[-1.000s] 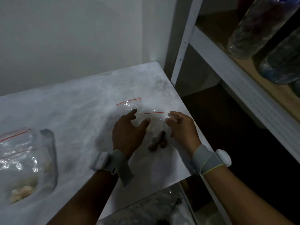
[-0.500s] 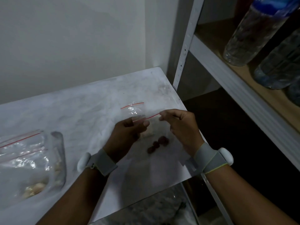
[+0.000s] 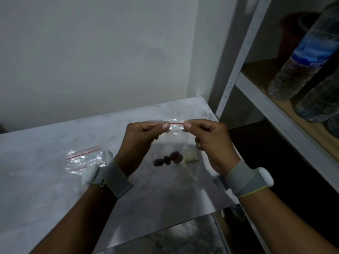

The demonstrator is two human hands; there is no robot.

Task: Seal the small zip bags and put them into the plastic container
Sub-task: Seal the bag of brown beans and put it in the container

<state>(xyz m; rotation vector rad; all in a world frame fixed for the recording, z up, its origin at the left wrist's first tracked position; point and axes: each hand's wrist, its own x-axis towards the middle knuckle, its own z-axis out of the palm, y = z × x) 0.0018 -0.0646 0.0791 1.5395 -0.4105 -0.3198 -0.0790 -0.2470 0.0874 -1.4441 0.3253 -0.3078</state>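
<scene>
I hold a small clear zip bag [image 3: 175, 143] with a red zip line up above the table. My left hand [image 3: 140, 143] pinches the left end of its top strip. At the right end, my right hand [image 3: 211, 142] pinches the same strip. A few dark brown pieces [image 3: 167, 159] hang in the bottom of the bag. A second bag with pale grains [image 3: 190, 154] shows behind it, near my right hand. Another clear zip bag [image 3: 83, 159] with a red line lies on the table to the left of my left wrist. No plastic container shows in this view.
The white marbled table [image 3: 55, 198] ends just right of my right wrist. A white metal shelf post [image 3: 236, 66] stands beside it. Plastic bottles [image 3: 302, 61] lie on the wooden shelf at the upper right. The wall is close behind the table.
Both hands have lifted the bag with the dark pieces off the table and now stretch its zip strip between them. The view has shifted, so the container at the left is out of frame.
</scene>
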